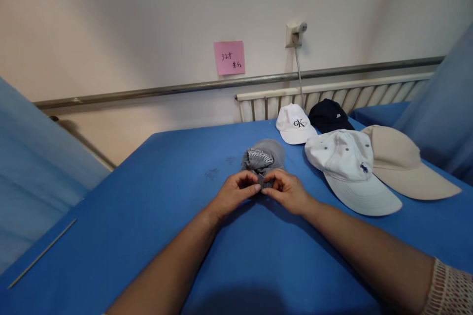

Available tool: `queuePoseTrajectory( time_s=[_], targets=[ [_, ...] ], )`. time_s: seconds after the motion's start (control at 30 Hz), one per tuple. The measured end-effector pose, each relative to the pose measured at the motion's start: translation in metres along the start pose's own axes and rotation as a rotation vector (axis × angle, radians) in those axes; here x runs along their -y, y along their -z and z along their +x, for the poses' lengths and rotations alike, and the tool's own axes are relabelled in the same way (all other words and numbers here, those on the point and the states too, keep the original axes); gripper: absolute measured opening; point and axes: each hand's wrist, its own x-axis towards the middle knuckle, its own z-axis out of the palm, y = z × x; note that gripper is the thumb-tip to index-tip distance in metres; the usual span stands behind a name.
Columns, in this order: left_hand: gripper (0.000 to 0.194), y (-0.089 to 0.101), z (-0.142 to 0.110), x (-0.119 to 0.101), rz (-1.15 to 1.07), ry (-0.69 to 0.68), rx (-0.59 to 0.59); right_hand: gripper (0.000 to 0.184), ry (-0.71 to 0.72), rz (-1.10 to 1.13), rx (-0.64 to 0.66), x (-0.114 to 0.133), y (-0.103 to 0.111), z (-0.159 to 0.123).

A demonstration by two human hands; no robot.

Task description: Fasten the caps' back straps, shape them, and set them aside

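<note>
A grey baseball cap (264, 154) with white lettering lies on the blue table cover (155, 197), its brim pointing away from me. Both hands meet at the cap's near edge. My left hand (236, 189) pinches the left side of a small dark grey strap there between thumb and forefinger. From the other side, my right hand (286, 190) grips the same strap, its thumb and forefinger closed. Between my fingertips a short piece of the strap shows; whether its ends are joined I cannot tell.
At the right sit a white cap (293, 120), a dark navy cap (330, 113), a pale cap with a small blue emblem (343, 157) and a beige cap (397, 150). A thin stick (42, 254) lies at the left edge. Behind are a rail (177, 89) and a radiator (266, 106).
</note>
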Motion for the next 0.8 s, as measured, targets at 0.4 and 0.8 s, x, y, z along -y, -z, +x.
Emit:
queuePoseTrajectory(
  time_s=[0.4, 0.8],
  targets=[
    [0.021, 0.0026, -0.0017, -0.0030, -0.049, 0.006, 0.002, 0.013, 0.046, 0.055, -0.008, 0.0034, 0.0006, 0.0000],
    [0.024, 0.0005, 0.0005, -0.0009, -0.062, 0.095, -0.058, 0.012, 0.109, -0.043, -0.011, 0.0082, 0.0016, -0.0029]
  ],
)
